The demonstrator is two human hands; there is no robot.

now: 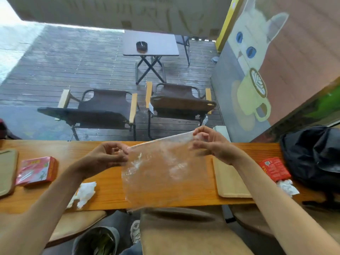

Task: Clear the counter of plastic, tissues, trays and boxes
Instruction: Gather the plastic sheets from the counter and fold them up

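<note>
A clear, crinkled plastic bag (163, 172) hangs in the air above the long orange-brown wooden counter (110, 181), held up by its top edge so that its body drapes down over the counter's middle and its lower end reaches past the near edge. The left hand (108, 155) pinches the bag's upper left corner between thumb and fingertips, and the right hand (211, 142) pinches the upper right corner the same way; the two hands stand well apart, stretching the top edge taut and slightly tilted, higher on the right. On the counter to the left of the bag lies a crumpled white tissue (83, 195) near the front edge, and farther left a red cardboard box (36, 171) with printed pictures, just beside a pale brown tray (7, 172) at the frame's edge. To the right, partly under the right forearm, rests a flat beige tray (228, 179), then a small red printed packet (274, 169) with another crumpled white tissue (287, 187) touching its near end. A black backpack (312, 155) sits at the counter's far right end. Beyond the counter, two dark folding chairs (139, 105) with wooden armrests stand on a plank deck.
</note>
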